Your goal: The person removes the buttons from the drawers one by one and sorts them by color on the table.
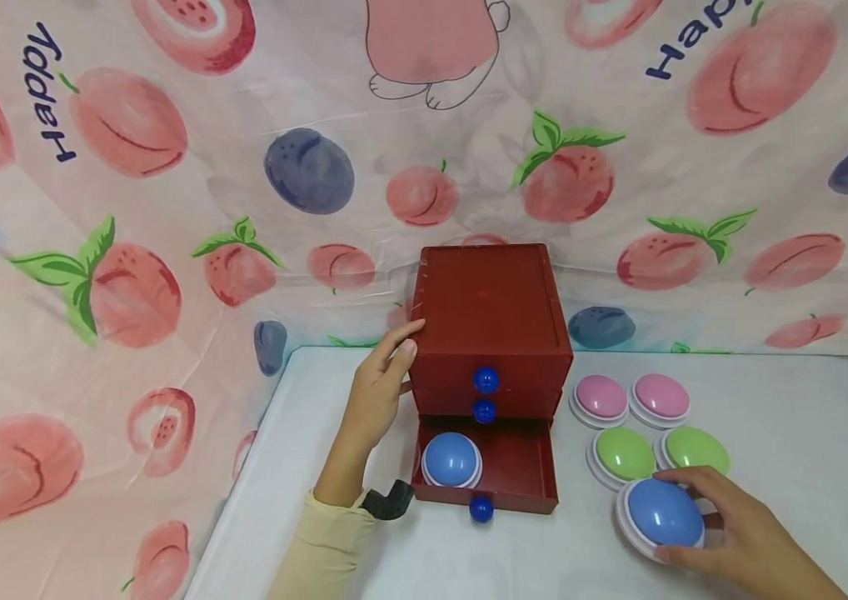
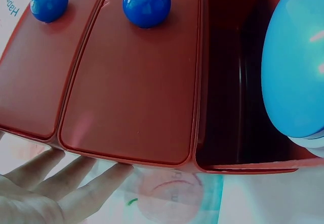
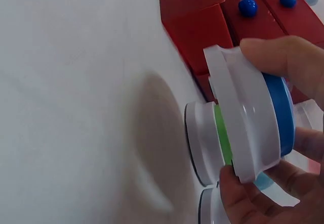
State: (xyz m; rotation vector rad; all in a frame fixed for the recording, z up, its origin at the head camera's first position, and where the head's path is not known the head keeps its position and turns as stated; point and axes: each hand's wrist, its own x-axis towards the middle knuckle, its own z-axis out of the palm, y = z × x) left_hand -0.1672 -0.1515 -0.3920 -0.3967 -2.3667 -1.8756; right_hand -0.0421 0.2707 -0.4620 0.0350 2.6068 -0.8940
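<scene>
My right hand (image 1: 731, 521) grips a blue dome button (image 1: 665, 512) by its white base, thumb on one side and fingers on the other. In the right wrist view this button (image 3: 248, 113) is tilted and raised over the white table, its shadow beside it. My left hand (image 1: 379, 387) rests its straight fingers against the left side of a red drawer cabinet (image 1: 491, 300). The cabinet's bottom drawer (image 1: 517, 467) is pulled out, and another blue button (image 1: 451, 459) sits in its left half. In the left wrist view, the fingers (image 2: 96, 188) touch the cabinet's side.
Two pink buttons (image 1: 601, 398) and two green buttons (image 1: 625, 454) stand on the white table (image 1: 806, 433) right of the cabinet. The upper drawers, with blue knobs (image 1: 486, 380), are closed. A fruit-patterned cloth (image 1: 424, 125) hangs behind.
</scene>
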